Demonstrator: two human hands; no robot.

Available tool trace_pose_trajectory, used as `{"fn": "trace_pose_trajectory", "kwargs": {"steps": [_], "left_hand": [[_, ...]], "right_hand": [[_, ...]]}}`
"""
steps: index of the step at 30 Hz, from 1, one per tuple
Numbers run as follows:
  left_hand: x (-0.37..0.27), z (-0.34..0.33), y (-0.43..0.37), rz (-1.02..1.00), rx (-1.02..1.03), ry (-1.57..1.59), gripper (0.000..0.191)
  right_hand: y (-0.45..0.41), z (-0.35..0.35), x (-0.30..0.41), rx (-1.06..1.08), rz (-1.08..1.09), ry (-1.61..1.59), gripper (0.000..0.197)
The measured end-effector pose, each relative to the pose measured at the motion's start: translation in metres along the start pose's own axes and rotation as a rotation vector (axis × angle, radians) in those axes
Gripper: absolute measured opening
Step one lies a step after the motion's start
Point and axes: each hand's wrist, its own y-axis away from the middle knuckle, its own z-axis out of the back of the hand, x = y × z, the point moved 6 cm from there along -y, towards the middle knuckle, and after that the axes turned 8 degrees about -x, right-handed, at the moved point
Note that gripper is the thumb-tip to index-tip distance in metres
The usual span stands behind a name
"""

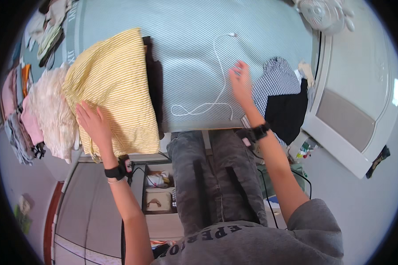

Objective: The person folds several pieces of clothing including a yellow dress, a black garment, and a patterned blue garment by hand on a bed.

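My left hand (94,126) lies with fingers extended on the lower left part of a yellow-and-white striped garment (119,82), which is spread on the ribbed light-blue bed mat (189,63). A dark garment (154,86) shows from under its right edge. My right hand (241,84) is over the mat, fingers parted and slightly curled, holding nothing. Just left of it a white cable (223,82) lies loosely looped. To its right are a blue-and-white checked garment (278,78) and a black garment (285,114), partly overlapping.
A pale ruffled garment (53,106) and more clothes (11,96) lie at the left. Further clothing (49,36) is at the upper left. A white fan (321,13) stands at the upper right, near a white panel (355,92). An open drawer (159,213) sits below the bed.
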Motion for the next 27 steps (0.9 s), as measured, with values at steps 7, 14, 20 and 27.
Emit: {"fn": "trace_pose_trajectory", "kwargs": {"steps": [7,14,20,27], "left_hand": [[-0.058,-0.053,0.011,0.129,0.168,-0.009,0.055],[-0.284,0.013,0.008,-0.233,0.060,0.263,0.054],[-0.476,-0.034,0.140,-0.347,0.614,0.817,0.043],[-0.590,-0.077,0.227,-0.040,0.834,0.950,0.058]], "right_hand": [[0.071,0.233,-0.134,-0.398,-0.022,0.583,0.050],[0.100,0.245,-0.167,0.029,0.172,1.166,0.083],[0.098,0.237,-0.150,0.127,0.142,0.881,0.096],[0.112,0.251,-0.176,-0.017,0.329,0.915,0.049]]}}
